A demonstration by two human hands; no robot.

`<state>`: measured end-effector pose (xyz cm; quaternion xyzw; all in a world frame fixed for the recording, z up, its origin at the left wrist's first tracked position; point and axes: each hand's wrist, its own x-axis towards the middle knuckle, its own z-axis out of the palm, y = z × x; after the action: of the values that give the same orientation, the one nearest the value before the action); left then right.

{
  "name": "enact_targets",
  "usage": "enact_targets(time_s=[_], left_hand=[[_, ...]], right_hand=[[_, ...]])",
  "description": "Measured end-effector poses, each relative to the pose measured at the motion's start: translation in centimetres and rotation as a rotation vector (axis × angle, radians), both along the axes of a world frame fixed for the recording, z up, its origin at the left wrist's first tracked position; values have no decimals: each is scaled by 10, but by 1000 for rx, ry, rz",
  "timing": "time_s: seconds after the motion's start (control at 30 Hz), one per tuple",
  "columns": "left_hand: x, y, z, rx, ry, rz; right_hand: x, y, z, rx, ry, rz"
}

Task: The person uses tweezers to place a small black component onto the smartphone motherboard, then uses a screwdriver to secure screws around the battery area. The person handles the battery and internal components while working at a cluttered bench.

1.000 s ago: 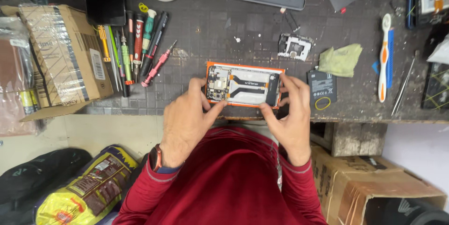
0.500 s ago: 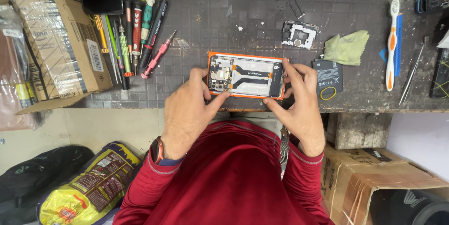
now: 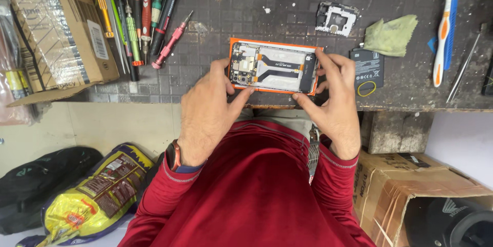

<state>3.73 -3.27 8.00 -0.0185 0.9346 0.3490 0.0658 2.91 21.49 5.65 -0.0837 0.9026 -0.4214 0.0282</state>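
Note:
An opened smartphone [image 3: 275, 65] with an orange frame lies flat near the front edge of the dark work mat [image 3: 287, 16], its circuit board and flex cable showing. My left hand [image 3: 208, 111] grips its left end, thumb on the lower edge, fingers on the side. My right hand [image 3: 334, 103] grips its right end, fingers along the right side. A black phone battery [image 3: 367, 69] lies just right of the phone. A small grey metal cover plate [image 3: 336, 19] sits behind it.
Several screwdrivers [image 3: 149, 16] lie in a row at the back left beside a cardboard box [image 3: 56, 26]. A green cloth [image 3: 393, 34], an orange and white toothbrush [image 3: 444, 29] and tweezers [image 3: 465, 64] lie to the right. Bags and a carton stand on the floor below.
The view has shifted so the bench sits higher in frame. Both hands keep the same hold on the phone, which has barely moved on the mat.

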Motion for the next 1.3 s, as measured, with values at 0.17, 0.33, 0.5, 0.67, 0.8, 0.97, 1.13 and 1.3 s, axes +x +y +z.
enact_targets(time_s=[0.17, 0.33, 0.5, 0.67, 0.8, 0.97, 1.13, 1.3], left_hand=[[-2, 0, -1, 5, 14, -2], [-4, 0, -5, -6, -17, 3], [-5, -1, -7, 3, -11, 3], [-7, -2, -7, 21, -20, 3], [-10, -2, -6, 25, -51, 4], [-12, -2, -6, 17, -49, -1], [-12, -3, -8, 16, -51, -8], [-13, -3, -8, 12, -65, -4]], right_hand=[[-2, -1, 1, -6, 8, 1], [-3, -1, 0, -6, -2, -12], [-3, -1, -2, -4, -1, -10], [-5, 1, -3, -1, -1, -2], [-7, 3, -2, -11, -16, 10], [-8, 3, 0, -15, -35, 7], [-8, 2, -1, -14, -51, -4], [-9, 3, -2, -29, -59, -1]])
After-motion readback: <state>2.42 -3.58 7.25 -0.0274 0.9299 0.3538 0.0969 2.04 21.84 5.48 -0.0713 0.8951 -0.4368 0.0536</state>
